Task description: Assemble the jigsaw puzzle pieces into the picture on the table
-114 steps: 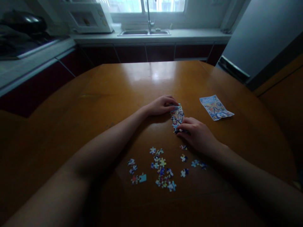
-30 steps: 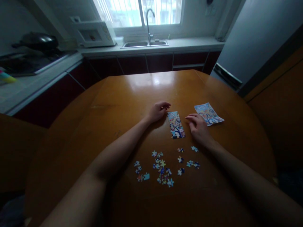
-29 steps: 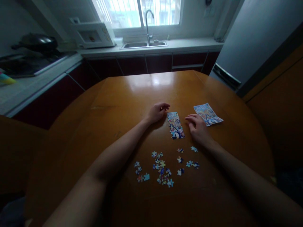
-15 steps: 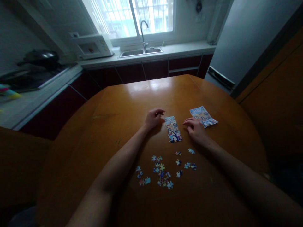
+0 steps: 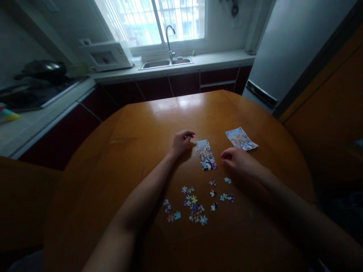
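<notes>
A joined section of jigsaw puzzle [image 5: 207,155] lies on the wooden table between my hands. My left hand [image 5: 182,141] rests at its upper left edge, fingers apart and curved, holding nothing. To the right of the section is my right hand [image 5: 234,157], its fingers bent downward; whether anything is between the fingertips is hidden. Just beyond that hand lies a printed picture sheet [image 5: 241,138]. Loose puzzle pieces [image 5: 194,199] form a cluster nearer to me, with more pieces [image 5: 224,197] to their right and others [image 5: 177,215] to their left.
The round-cornered wooden table [image 5: 136,128] fills the foreground. Behind it are a counter with a sink [image 5: 157,64], a faucet [image 5: 169,41] and a microwave [image 5: 106,56]. A pan [image 5: 45,70] stands on the stove at left, a fridge [image 5: 295,41] at right.
My right hand has moved slightly nearer to me, off the picture sheet's lower left side, and its fingers have curled downward. My left hand has stayed in place. The view has shifted slightly.
</notes>
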Demonstrator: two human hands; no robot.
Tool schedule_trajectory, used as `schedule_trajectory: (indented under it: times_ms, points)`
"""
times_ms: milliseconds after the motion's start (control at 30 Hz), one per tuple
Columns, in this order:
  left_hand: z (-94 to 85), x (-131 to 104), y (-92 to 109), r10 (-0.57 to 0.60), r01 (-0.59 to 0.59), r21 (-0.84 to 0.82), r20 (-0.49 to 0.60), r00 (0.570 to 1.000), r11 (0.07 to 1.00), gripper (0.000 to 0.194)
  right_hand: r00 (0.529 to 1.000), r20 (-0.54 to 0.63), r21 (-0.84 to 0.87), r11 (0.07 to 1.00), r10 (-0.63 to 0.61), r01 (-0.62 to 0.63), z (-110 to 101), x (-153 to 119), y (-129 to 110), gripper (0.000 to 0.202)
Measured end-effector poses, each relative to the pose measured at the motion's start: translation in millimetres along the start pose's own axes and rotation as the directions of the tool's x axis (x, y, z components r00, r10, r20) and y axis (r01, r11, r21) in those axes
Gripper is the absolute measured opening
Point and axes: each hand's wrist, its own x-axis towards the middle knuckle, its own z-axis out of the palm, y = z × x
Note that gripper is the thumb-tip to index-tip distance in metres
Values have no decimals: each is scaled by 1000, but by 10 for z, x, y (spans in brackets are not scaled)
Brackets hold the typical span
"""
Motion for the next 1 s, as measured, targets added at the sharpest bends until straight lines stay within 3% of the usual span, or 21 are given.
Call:
schedule_trajectory:
  times_ms: [167, 300, 467, 833, 900, 1000]
  points:
    - [6, 25, -25, -68, 67, -16, -91, 994, 998, 28, 972, 196, -229, 969, 134, -87, 10, -358, -201, 6]
    - [19, 34, -37, -77, 76, -11, -86, 993, 997, 28, 970, 185, -325, 941, 160, -94, 90, -564, -267, 6]
    - [26, 31, -23, -97, 97, -9, -98, 990, 995, 28, 964, 142, -380, 911, 226, -158, 177, -579, -282, 3]
    - [30, 2, 45, -86, 85, -20, -33, 996, 996, 28, 959, 188, -177, 967, 214, -181, 168, -532, -108, 7]
    - [29, -14, 75, -83, 84, -25, 14, 996, 996, 28, 969, 189, -60, 987, 159, -151, 111, -437, -78, 6]
    - [32, -17, 127, -74, 78, -38, 103, 992, 996, 23, 996, 92, 108, 994, -7, -3, 9, -136, -70, 8]
